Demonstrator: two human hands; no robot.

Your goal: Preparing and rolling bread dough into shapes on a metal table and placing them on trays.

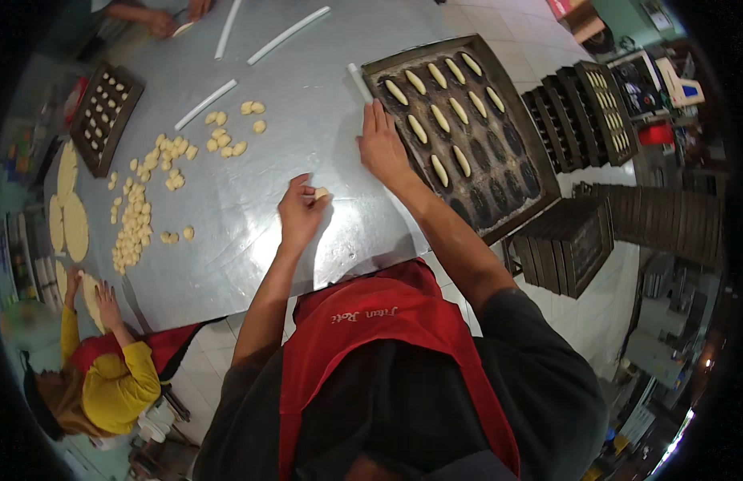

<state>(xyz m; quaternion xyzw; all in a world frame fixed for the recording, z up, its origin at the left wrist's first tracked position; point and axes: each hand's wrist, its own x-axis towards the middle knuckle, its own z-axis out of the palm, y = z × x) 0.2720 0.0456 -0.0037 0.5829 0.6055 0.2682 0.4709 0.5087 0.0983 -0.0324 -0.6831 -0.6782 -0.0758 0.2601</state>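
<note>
My left hand (301, 210) is over the metal table, with a small ball of dough (321, 193) pinched between thumb and fingers. Farther right, my right hand (384, 149) lies with its fingers stretched out at the near end of a white rod (358, 80); whatever is under the palm is hidden. Right beside that hand is a dark baking tray (550, 191) with oblong hollows. Slender pieces of dough (439, 119) fill its far rows, and the nearer hollows hold none. Several loose dough balls (133, 224) are heaped on the table to the left.
More white rods (289, 36) lie at the far side. A tray of dough balls (107, 112) and flat dough sheets (74, 224) are at the left. Stacked trays (564, 248) stand at the right. Co-workers' hands (107, 305) work at the left and far edges.
</note>
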